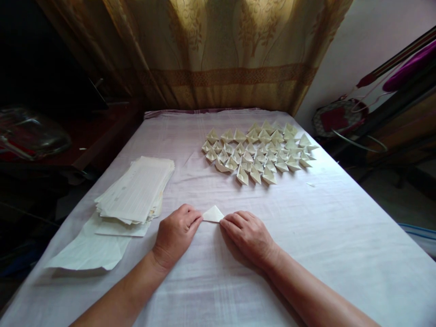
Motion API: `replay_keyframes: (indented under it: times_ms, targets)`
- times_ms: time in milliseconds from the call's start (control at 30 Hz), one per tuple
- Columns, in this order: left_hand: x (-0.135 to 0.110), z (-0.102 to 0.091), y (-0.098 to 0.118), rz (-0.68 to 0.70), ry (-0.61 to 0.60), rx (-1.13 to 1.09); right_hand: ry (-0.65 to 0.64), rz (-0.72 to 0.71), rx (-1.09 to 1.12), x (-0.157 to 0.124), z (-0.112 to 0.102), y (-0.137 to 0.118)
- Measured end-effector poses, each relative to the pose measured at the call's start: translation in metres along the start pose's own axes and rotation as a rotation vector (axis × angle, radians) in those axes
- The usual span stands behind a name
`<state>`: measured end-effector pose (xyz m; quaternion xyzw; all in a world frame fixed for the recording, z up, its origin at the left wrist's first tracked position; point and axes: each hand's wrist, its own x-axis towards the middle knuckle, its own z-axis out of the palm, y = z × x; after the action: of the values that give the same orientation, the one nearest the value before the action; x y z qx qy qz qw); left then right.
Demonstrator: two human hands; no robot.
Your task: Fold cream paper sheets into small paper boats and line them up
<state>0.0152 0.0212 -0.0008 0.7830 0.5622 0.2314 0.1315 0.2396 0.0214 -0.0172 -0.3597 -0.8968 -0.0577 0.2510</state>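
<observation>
A small folded white paper piece (213, 214) lies on the white cloth between my two hands. My left hand (175, 234) pinches its left corner with curled fingers. My right hand (247, 234) presses its right corner with fingers bent together. To the left sits a stack of lined paper sheets (136, 190), with a larger loose sheet (90, 250) under it. Farther back on the right, several finished folded paper boats (260, 152) stand in rows.
The white cloth (340, 236) covers a table that drops off on the left and right. A patterned curtain (211, 54) hangs behind it. Dark furniture (41, 136) stands to the left, and a cluttered shelf with a round object (340, 116) to the right.
</observation>
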Motion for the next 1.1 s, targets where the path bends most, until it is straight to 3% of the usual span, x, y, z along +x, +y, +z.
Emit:
replay_keyframes:
  times_ms: [367,567,800,967,1100]
  targets:
    - [-0.014,-0.004,-0.003,0.342,0.000,0.407,-0.041,0.013,0.029,-0.001,-0.004,-0.003]
    - [-0.018,-0.008,-0.008,0.452,-0.015,0.421,-0.066,0.021,0.019,-0.002,-0.009,-0.009]
    - [0.001,-0.016,-0.006,0.466,-0.191,0.360,-0.110,-0.016,0.001,0.003,-0.016,-0.010]
    - [-0.004,-0.014,-0.009,0.462,-0.160,0.337,-0.138,-0.047,-0.031,-0.003,-0.018,-0.011]
    - [-0.015,-0.014,-0.016,0.444,-0.158,0.303,-0.195,0.017,0.012,-0.008,-0.017,-0.012]
